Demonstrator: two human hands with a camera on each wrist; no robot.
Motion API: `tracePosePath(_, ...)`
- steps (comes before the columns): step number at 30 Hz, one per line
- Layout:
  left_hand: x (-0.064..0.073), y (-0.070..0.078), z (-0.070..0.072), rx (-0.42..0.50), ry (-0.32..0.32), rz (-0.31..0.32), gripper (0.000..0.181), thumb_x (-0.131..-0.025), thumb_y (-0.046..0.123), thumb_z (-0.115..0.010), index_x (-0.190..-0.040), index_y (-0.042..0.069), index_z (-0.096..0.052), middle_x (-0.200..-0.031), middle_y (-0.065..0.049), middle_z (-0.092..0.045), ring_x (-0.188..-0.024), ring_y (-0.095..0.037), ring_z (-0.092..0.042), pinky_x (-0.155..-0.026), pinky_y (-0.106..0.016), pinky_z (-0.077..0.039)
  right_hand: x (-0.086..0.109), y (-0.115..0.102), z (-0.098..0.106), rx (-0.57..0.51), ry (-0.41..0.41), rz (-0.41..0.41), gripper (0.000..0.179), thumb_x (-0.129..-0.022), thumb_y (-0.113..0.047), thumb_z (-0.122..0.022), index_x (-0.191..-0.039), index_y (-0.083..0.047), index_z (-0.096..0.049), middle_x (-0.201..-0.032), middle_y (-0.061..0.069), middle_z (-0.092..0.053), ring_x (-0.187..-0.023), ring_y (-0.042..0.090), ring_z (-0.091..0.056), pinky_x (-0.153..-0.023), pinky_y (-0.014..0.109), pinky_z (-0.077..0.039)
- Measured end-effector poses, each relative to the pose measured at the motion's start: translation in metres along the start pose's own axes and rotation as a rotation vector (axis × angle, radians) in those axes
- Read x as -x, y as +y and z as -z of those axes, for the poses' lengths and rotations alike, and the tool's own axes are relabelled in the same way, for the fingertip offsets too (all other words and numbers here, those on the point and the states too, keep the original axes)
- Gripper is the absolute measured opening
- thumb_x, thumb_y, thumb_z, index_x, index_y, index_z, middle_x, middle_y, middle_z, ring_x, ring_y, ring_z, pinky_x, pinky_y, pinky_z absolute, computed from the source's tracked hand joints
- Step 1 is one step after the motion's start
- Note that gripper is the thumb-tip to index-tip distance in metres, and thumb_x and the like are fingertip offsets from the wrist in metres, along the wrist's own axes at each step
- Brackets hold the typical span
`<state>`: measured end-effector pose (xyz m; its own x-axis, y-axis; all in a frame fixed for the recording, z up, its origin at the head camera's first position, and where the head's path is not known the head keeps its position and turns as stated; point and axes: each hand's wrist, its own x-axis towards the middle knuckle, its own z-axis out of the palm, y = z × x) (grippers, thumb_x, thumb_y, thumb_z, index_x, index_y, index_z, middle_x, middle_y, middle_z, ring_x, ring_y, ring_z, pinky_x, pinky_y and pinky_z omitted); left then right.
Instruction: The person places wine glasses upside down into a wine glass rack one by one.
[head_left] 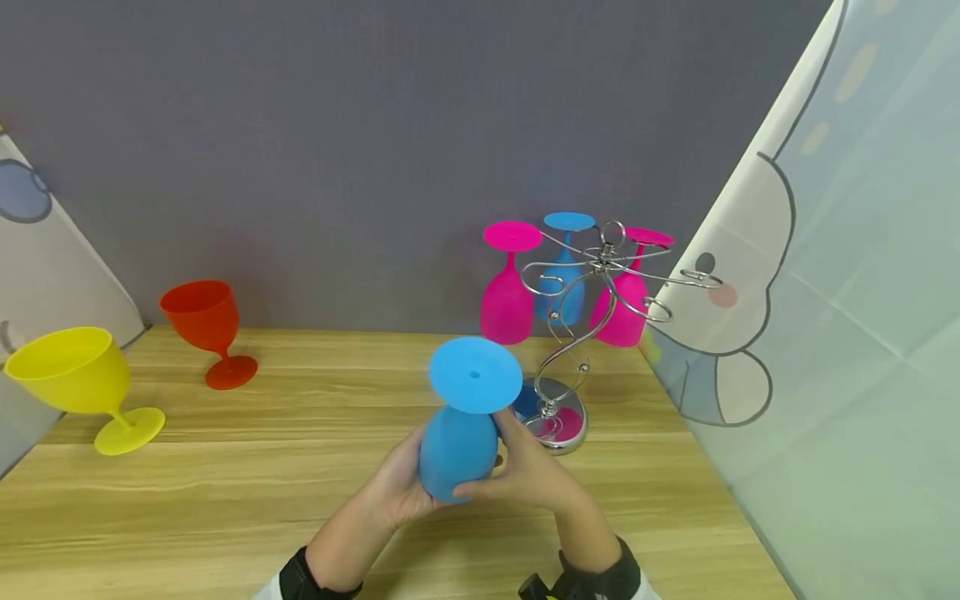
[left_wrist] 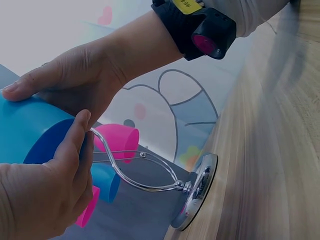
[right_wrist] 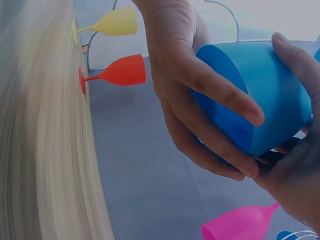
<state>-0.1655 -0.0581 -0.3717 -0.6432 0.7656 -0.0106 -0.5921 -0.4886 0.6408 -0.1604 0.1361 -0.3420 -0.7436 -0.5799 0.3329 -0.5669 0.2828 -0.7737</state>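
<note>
On the bench (head_left: 300, 467) a rack (head_left: 572, 343), right of the held blue goblet (head_left: 459, 450)

Foot up, long axis near upright, it sits between left hand (head_left: 401, 479) and right hand (head_left: 528, 467), both part-curled round the bowl, right nearer the rack

A blue goblet (head_left: 456, 450) — upside down — is held between left hand (head_left: 401, 483) and right hand (head_left: 525, 473).

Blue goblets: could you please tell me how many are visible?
2: one blue goblet, upside down, in the left hand and right hand; another blue goblet, hanging upside down on the metal rack.
</note>
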Motion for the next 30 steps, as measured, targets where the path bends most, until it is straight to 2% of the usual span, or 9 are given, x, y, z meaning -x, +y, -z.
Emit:
tracePosePath(4,-0.001,-0.001,-0.001,-0.015,-0.003,-0.008,0.063,-0.104,0.047,-0.025,-0.150,0.008,-0.006,-0.126,-0.016,-0.046,-0.110,-0.023,-0.059,-0.084,-0.026,-0.055,0.001,0.001,0.000,0.002,0.009,0.011,0.108,-0.070,-0.013,-0.087,-0.152,-0.019,-0.017,-0.151,0.011,-0.035,-0.137,0.034,-0.040,-0.106,0.057,-0.040)
tracePosePath(7,-0.002,-0.002,0.001,-0.042,0.039,-0.010,0.063,-0.104,0.048,-0.025,-0.149,0.008,-0.008,-0.126,-0.014,-0.046,-0.110,-0.022,-0.057,-0.084,-0.026,-0.055,0.001,0.002,0.001,0.008,0.010,0.023,0.106,-0.070,-0.012,-0.087,-0.152,-0.018,-0.020,-0.150,0.010,-0.038,-0.135,0.032,-0.042,-0.106,0.055,-0.041)
tracePosePath(11,-0.001,0.001,0.006,-0.150,0.100,-0.035,0.057,-0.105,0.046,-0.024,-0.145,0.007,-0.014,-0.122,-0.009,-0.047,-0.108,-0.018,-0.056,-0.085,-0.025,-0.053,-0.002,-0.002,0.005,0.026,0.019,0.038,0.104,-0.068,-0.012,-0.088,-0.150,-0.016,-0.024,-0.148,0.009,-0.041,-0.134,0.030,-0.044,-0.106,0.053,-0.042)
tracePosePath(15,0.003,0.014,0.009,-0.264,0.101,-0.108,0.051,-0.106,0.038,-0.021,-0.145,0.005,-0.019,-0.126,-0.007,-0.047,-0.110,-0.015,-0.059,-0.089,-0.027,-0.053,-0.006,-0.009,0.013,0.044,0.053,0.054,0.104,-0.067,-0.010,-0.088,-0.150,-0.012,-0.024,-0.147,0.011,-0.041,-0.134,0.032,-0.044,-0.105,0.055,-0.042)
tracePosePath(18,0.012,0.028,0.011,-0.341,0.150,-0.190,0.055,-0.107,0.036,-0.023,-0.149,0.001,-0.018,-0.142,-0.017,-0.040,-0.114,-0.014,-0.060,-0.096,-0.034,-0.053,-0.007,-0.011,0.019,0.073,0.095,0.049,0.105,-0.066,-0.009,-0.088,-0.149,-0.009,-0.025,-0.147,0.014,-0.041,-0.133,0.035,-0.045,-0.103,0.056,-0.044)
tracePosePath(20,0.020,0.037,0.013,-0.403,0.212,-0.258,0.055,-0.107,0.036,-0.027,-0.148,0.000,-0.023,-0.148,-0.019,-0.035,-0.116,-0.013,-0.060,-0.098,-0.037,-0.051,-0.007,-0.011,0.025,0.103,0.129,0.031,0.105,-0.066,-0.009,-0.089,-0.149,-0.008,-0.025,-0.146,0.016,-0.042,-0.132,0.038,-0.046,-0.100,0.058,-0.045)
tracePosePath(22,0.029,0.048,0.015,-0.485,0.254,-0.334,0.051,-0.107,0.037,-0.028,-0.145,0.003,-0.029,-0.148,-0.014,-0.038,-0.119,-0.012,-0.059,-0.100,-0.039,-0.050,-0.006,-0.010,0.031,0.133,0.167,0.011,0.104,-0.066,-0.009,-0.088,-0.149,-0.007,-0.026,-0.145,0.018,-0.043,-0.130,0.041,-0.047,-0.098,0.060,-0.046)
tracePosePath(26,0.047,0.072,0.017,-0.620,0.348,-0.510,0.034,-0.106,0.032,-0.034,-0.131,0.012,-0.046,-0.131,0.004,-0.057,-0.118,-0.011,-0.061,-0.096,-0.032,-0.052,-0.005,-0.007,0.044,0.176,0.242,-0.013,0.102,-0.067,-0.008,-0.087,-0.149,-0.007,-0.026,-0.146,0.020,-0.042,-0.129,0.045,-0.046,-0.097,0.063,-0.044)
tracePosePath(30,0.068,0.093,0.020,-0.735,0.433,-0.716,0.028,-0.105,0.024,-0.040,-0.125,0.009,-0.052,-0.125,0.007,-0.059,-0.115,-0.008,-0.062,-0.093,-0.023,-0.052,-0.004,-0.008,0.057,0.195,0.294,-0.047,0.100,-0.069,-0.006,-0.086,-0.148,-0.007,-0.026,-0.146,0.020,-0.038,-0.130,0.048,-0.043,-0.097,0.066,-0.043)
